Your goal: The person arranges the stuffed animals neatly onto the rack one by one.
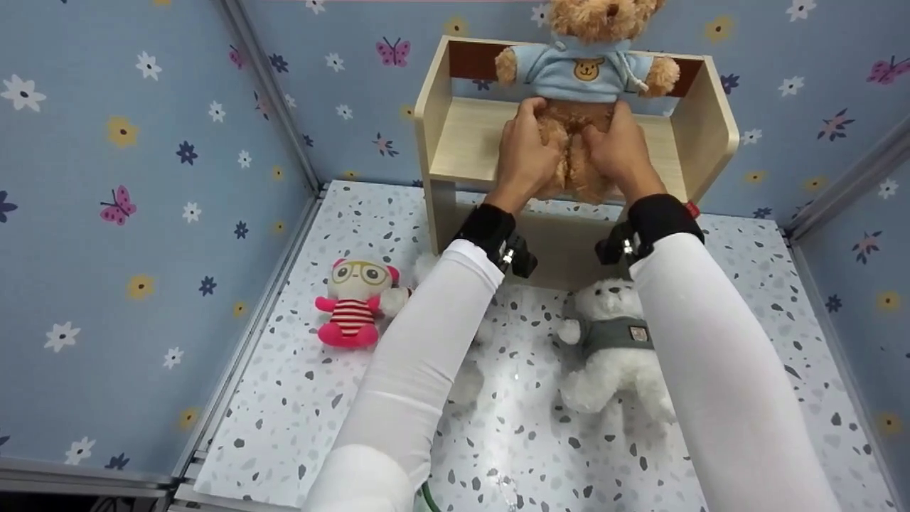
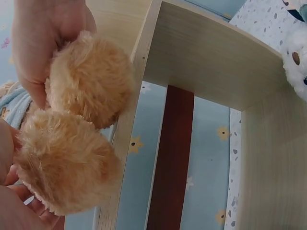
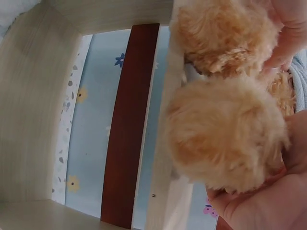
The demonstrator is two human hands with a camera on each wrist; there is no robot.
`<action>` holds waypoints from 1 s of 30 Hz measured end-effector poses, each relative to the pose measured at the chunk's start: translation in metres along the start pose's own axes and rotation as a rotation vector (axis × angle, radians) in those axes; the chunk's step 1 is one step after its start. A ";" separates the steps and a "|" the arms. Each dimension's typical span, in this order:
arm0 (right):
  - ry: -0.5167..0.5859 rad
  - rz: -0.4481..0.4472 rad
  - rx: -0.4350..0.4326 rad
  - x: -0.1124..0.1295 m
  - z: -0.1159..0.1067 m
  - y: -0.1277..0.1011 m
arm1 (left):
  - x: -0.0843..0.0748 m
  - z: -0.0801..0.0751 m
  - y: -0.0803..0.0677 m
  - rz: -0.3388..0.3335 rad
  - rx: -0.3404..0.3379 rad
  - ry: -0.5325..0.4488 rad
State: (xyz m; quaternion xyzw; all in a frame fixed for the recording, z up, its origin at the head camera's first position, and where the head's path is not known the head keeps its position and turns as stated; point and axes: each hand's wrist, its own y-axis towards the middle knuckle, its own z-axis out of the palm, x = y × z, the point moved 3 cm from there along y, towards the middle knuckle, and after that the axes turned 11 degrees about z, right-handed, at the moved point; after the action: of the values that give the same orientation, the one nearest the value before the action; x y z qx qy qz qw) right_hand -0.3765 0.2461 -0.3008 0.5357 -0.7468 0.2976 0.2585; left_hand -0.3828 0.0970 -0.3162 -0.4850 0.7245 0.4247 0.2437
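Note:
A brown teddy bear [image 1: 586, 82] in a light blue hoodie sits upright at the top shelf board [image 1: 469, 135] of a small wooden shelf. My left hand [image 1: 526, 153] grips its leg on the left side, thumb on top. On the other leg, my right hand [image 1: 625, 149] holds in the same way. Both wrist views look at the furry soles of the bear, with a foot [image 2: 91, 79] in the left wrist view and a foot [image 3: 228, 134] in the right wrist view, close to the board's front edge. The top of its head is cut off in the head view.
On the speckled floor lie a pink toy [image 1: 353, 306] with glasses and striped shirt, and a white plush bear [image 1: 611, 348] in a grey shirt. Another white plush [image 1: 466, 384] is mostly hidden under my left sleeve. Flowered walls [image 1: 142, 213] enclose the sides and back.

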 end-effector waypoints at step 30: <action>-0.023 -0.045 -0.127 -0.004 0.013 0.013 | 0.014 0.010 0.016 -0.065 0.166 0.209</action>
State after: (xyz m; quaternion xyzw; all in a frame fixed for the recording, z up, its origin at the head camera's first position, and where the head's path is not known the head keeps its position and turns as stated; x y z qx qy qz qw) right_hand -0.3890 0.2420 -0.3148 0.5382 -0.7548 0.2376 0.2902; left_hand -0.4042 0.1016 -0.3264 -0.5280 0.7624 0.3025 0.2200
